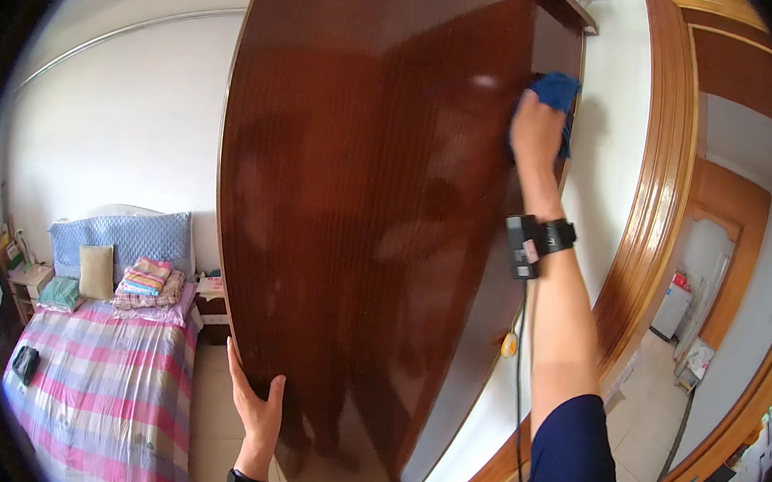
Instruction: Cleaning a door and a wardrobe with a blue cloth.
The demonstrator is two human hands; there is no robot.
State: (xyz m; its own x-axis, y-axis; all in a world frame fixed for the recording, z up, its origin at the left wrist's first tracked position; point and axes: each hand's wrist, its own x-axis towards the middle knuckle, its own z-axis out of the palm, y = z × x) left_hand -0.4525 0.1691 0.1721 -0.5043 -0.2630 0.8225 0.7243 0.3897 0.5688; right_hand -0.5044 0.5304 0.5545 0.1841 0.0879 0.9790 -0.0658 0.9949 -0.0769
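Observation:
A tall, glossy dark brown wooden panel (pixel 353 193), like a wardrobe's side or door, fills the middle of the view. High up near its right edge, my right hand (pixel 537 131) is closed on a blue cloth (pixel 557 90) and holds it against the surface. Part of the cloth is hidden behind the fingers. Low on the left, my left hand (pixel 255 403) lies at the panel's left edge with thumb and fingers spread apart. Black straps with small boxes sit on both wrists, and a cable hangs from the right one.
A bed (pixel 112 383) with a checked cover, pillows and folded cloths stands at the left, by a bedside table (pixel 31 278). To the right are a wooden door frame (pixel 659 172) and a tiled passage (pixel 640 415). A small yellow item (pixel 509 345) hangs beside the panel.

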